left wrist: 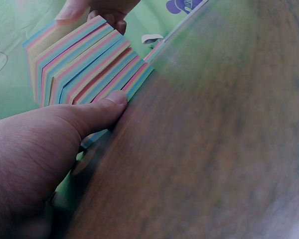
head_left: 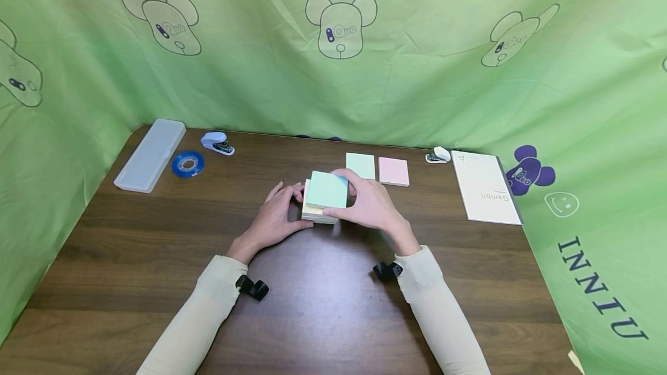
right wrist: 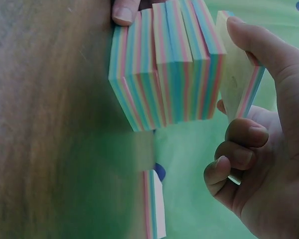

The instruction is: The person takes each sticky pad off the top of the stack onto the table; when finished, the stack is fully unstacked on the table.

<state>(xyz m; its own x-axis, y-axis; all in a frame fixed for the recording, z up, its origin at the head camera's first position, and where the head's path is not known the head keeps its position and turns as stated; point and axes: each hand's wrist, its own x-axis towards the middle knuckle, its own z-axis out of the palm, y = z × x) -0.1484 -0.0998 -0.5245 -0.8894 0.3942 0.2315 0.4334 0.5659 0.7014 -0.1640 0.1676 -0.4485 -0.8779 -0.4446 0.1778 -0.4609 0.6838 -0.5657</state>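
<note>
A thick block of multi-coloured sticky notes (head_left: 319, 211) sits mid-table. My left hand (head_left: 299, 207) grips its left side, and the thumb (left wrist: 103, 106) presses the block's (left wrist: 84, 64) bottom edge against the wood. My right hand (head_left: 339, 192) pinches a thin top pad (head_left: 328, 188) with a pale green face and holds it lifted off the block. In the right wrist view that pad (right wrist: 233, 74) stands apart from the striped block (right wrist: 164, 69), held between the thumb and curled fingers of my right hand (right wrist: 239, 79).
Behind the block lie a green note pad (head_left: 360, 165) and a pink one (head_left: 393, 171). A small white stapler (head_left: 438, 155) and a notebook (head_left: 484, 187) are at the right. A clear case (head_left: 150, 155), blue tape roll (head_left: 188, 164) and stapler (head_left: 217, 143) are back left. Green cloth surrounds the table.
</note>
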